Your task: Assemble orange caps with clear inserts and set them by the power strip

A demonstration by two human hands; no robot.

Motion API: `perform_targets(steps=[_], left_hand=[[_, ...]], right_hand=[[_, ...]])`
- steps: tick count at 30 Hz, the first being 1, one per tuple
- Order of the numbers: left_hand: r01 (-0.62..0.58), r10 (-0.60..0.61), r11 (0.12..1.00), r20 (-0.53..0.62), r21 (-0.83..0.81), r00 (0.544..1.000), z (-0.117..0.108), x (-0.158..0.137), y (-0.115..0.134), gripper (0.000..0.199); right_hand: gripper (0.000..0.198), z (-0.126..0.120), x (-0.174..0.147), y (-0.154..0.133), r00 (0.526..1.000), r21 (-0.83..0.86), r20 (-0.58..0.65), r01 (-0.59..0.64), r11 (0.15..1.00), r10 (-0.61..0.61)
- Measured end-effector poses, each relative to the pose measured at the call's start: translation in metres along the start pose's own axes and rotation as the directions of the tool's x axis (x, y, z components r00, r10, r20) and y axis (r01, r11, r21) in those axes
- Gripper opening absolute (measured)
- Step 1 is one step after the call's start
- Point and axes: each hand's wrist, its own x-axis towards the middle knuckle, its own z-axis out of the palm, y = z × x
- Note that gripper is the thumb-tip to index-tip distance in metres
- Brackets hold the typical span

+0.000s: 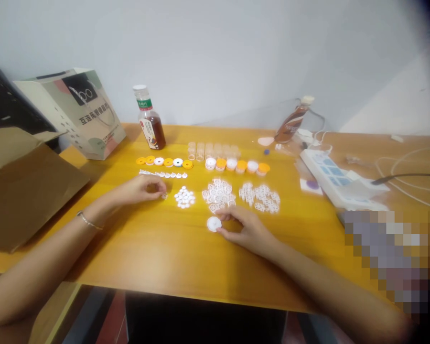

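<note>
My right hand (pixel 241 227) pinches a white round disc (pixel 214 224) by its edge, just above the table. My left hand (pixel 145 188) has thumb and fingers closed at the tips on a small pale piece (pixel 165 196), too small to name. Between the hands lies a pile of small white round pieces (pixel 185 197). Beyond my right hand are two piles of white openwork plastic pieces (pixel 218 192) (pixel 260 197). Behind my left hand runs a row of small white pieces (pixel 167 175), partly hidden by the hand.
Orange and white caps (pixel 168 162) (pixel 241 166) stand in two rows, with clear cups (pixel 209 151) behind. Farther back are a tea bottle (pixel 149 119) and a brown bottle (pixel 293 120). A cardboard box (pixel 28 186) and paper bag (pixel 79 114) flank the left; a power strip (pixel 329 172) lies right.
</note>
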Motion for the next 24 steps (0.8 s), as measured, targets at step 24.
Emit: perform_targets(steps=[24], left_hand=[[-0.238, 0.241, 0.97, -0.258, 0.043, 0.936, 0.107, 0.031, 0.084, 0.01]], right_hand=[[0.021, 0.007, 0.004, 0.001, 0.998, -0.05, 0.048, 0.033, 0.998, -0.03]])
